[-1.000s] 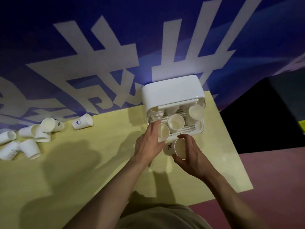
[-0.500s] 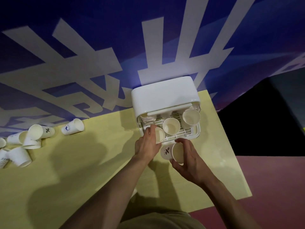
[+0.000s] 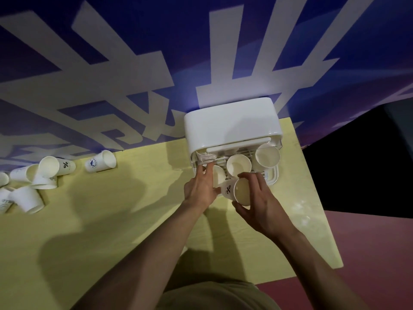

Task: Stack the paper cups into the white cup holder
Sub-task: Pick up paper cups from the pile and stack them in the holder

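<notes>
Paper cup [image 3: 237,191], smooth, tapered, "%" printed, is gripped tilted in curled right hand [image 3: 260,203] just before white cup holder [image 3: 231,124]. Holder's front cup [image 3: 218,175] is pinched by left hand [image 3: 201,189]. Two upright cups [image 3: 238,165] occupy its wire rack. Loose cups [image 3: 100,164] are scattered far left on yellow table [image 3: 111,220].

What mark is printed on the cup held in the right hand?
A dark percent-style symbol on the white cup held by the right hand, clearest in the head view.
</notes>
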Demonstrator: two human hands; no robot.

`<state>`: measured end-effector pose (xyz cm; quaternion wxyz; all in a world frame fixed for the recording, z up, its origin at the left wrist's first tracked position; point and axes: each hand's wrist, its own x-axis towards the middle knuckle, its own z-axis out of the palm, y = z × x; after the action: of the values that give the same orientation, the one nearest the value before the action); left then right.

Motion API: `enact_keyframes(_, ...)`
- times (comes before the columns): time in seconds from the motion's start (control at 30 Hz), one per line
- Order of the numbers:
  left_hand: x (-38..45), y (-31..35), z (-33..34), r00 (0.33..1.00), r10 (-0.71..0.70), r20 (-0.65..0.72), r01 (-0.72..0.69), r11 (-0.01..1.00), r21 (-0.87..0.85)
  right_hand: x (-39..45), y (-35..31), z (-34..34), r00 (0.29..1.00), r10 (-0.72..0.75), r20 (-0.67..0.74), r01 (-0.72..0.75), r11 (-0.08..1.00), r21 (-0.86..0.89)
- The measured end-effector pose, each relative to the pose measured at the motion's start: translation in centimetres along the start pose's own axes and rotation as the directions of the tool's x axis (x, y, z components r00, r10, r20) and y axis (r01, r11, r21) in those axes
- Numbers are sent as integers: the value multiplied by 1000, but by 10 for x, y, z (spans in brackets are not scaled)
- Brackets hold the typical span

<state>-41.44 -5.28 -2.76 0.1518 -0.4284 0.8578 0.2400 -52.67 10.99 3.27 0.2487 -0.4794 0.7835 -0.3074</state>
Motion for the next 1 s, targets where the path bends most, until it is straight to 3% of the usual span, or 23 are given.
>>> enact_keyframes(0.23, -20, -11, -8, 998, 29, -64, -29, 1000, -4, 39, -25, 19, 996, -85, 10, 85, 995, -55)
enact_keyframes(0.4, -41, -31, -12, 988, 42, -146, -46, 999, -26, 52, -26, 40, 994, -31, 101, 57, 963, -262)
enact_keyframes(0.6, -59, -50, -11, 985, 28, -172, -45, 994, -95, 64, -36, 49, 994, -20, 103, 70, 856, -511)
enact_keyframes(0.83, -61, -54, -6, 987, 29, -158, -49, 991, -123, 64, -30, 45, 979, -79, 189, 163, 858, -487)
enact_keyframes(1.0, -57, -51, -8, 984, 59, -166, -80, 989, -126, 71, -25, 56, 967, 21, 255, 123, 835, -536)
